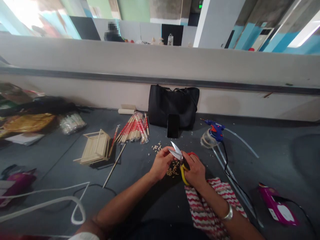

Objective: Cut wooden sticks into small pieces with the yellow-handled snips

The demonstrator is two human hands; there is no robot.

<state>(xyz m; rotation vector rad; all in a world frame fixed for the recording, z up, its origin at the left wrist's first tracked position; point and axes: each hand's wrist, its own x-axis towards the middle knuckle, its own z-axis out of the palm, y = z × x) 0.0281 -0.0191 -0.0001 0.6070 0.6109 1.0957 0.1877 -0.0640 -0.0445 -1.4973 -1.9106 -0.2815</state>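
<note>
My right hand [197, 170] is wrapped round the handles of a pair of scissors [177, 154] with red and yellow grips. The blades stand apart and point up and to the left. Close to the lower blade, my left hand [162, 163] is closed in a pinch; whatever lies between its fingertips is too small to make out. Beneath the hands lies a pile of small tan cut pieces [172, 170]. Another little heap of pale cut pieces [157, 147] sits just beyond my left hand. A striped red and white cloth [200, 208] lies under my right forearm.
Wrapped chopsticks [132, 130], a stick-built frame [96, 148] and a single stick [114, 165] lie to the left. A phone [173, 126] leans on a black bag [172, 103]. Rightward are a blue glue gun [215, 130], clear glue sticks [226, 168] and a purple device [277, 205].
</note>
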